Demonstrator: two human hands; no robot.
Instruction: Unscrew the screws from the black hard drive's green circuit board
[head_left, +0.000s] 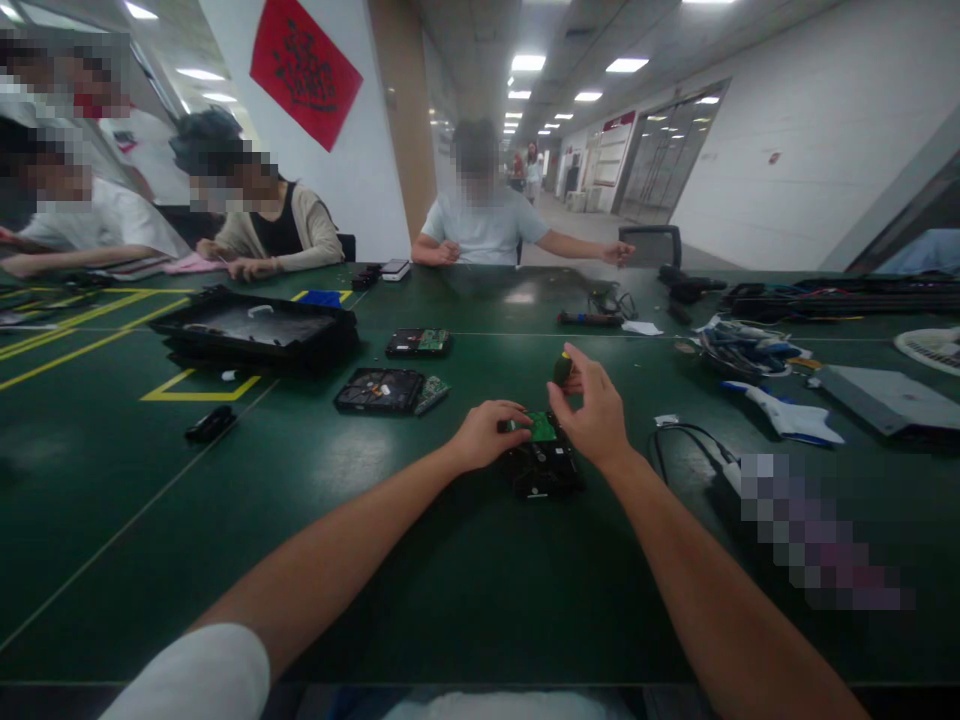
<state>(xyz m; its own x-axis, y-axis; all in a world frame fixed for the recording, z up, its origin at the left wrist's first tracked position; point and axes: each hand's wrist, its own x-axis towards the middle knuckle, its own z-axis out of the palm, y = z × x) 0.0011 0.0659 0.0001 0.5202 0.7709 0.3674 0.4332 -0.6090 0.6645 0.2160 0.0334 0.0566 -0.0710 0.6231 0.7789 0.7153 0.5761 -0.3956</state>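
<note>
Black drive [541, 468] with green circuit board [541, 427] flat on desk [465, 570], between both hands. Left hand [487, 436]: fingers bent over drive's left side, cannot tell if gripping. Right hand [598, 408]: thumb and fingers pinching dark, yellow-topped tool [562, 371] above drive's far right edge.

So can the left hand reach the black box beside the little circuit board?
Probably yes: the black box lies nearby on that side, and only the little circuit board seems to sit between. The left hand would first have to leave the hard drive it's touching.
</note>
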